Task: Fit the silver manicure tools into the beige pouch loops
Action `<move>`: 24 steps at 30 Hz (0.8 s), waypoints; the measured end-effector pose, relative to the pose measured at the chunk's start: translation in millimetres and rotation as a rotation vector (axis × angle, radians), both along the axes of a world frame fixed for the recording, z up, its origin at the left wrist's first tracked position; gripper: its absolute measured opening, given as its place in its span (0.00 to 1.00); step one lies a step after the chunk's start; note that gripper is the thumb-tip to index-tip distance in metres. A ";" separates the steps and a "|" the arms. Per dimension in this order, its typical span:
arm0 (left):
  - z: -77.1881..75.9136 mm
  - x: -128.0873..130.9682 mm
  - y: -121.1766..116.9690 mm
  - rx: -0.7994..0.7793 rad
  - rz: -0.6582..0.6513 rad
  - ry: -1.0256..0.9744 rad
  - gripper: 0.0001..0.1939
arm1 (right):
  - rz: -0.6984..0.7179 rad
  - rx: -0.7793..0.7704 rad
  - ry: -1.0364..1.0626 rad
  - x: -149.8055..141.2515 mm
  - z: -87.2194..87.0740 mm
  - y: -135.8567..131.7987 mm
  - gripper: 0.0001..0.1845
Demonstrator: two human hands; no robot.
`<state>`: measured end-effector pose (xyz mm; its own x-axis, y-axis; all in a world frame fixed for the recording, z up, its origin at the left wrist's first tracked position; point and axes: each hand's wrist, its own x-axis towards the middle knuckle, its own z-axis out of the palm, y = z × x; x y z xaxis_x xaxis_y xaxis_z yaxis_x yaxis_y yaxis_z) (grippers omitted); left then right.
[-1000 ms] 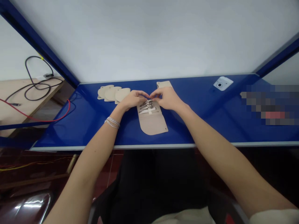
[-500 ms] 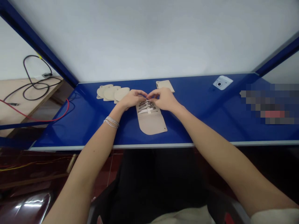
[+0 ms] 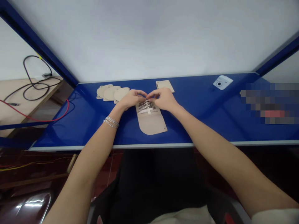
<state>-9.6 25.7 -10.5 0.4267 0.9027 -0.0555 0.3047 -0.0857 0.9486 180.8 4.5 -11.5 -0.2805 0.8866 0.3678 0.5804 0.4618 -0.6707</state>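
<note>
My left hand [image 3: 132, 99] and right hand [image 3: 163, 99] curl inward, their fingertips almost meeting just above the row of tools. I cannot tell whether they are pinching a tool, gripping the case's upper edge, or holding nothing. Directly below both hands, on the side nearest me, an open beige manicure case [image 3: 151, 123] lies on the blue bench [image 3: 198, 124] with its rounded flap flat. Slim steel nail tools [image 3: 145, 106] sit in the case just under my fingertips, with a small white tab [image 3: 149, 111] lying across them.

Just past my left hand lies a row of three overlapping beige pouches [image 3: 109, 92]. Beyond my right hand is a flat beige piece [image 3: 164, 86], and well out to that hand's right sits a white instant camera [image 3: 222, 82].

The tools look like the weak point: uneven finger pressure could pop one loose, and it could skitter across the glossy bench. A hard tug could drag the unanchored case. With the pouches so near, a careless sideways move of my left hand could knock them askew.
</note>
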 end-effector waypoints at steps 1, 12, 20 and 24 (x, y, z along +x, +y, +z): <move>-0.6 -0.3 0.6 0.001 0.003 0.001 0.12 | -0.002 -0.001 0.006 -0.3 0.1 -0.2 0.10; -0.1 0.4 0.2 0.002 0.005 0.013 0.12 | -0.019 -0.054 0.053 -5.1 -2.3 -1.9 0.09; -1.7 0.7 0.5 0.005 0.007 0.006 0.13 | 0.003 -0.062 0.040 -4.2 4.9 -4.7 0.09; 0.0 2.3 -0.6 0.028 0.026 0.017 0.12 | 0.013 -0.057 0.046 -4.1 4.8 -3.7 0.10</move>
<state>-7.3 25.1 -10.5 0.4018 0.9150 -0.0374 0.3231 -0.1035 0.9407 176.7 0.8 -6.7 -0.2760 0.9028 0.3299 0.5423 0.4296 -0.7221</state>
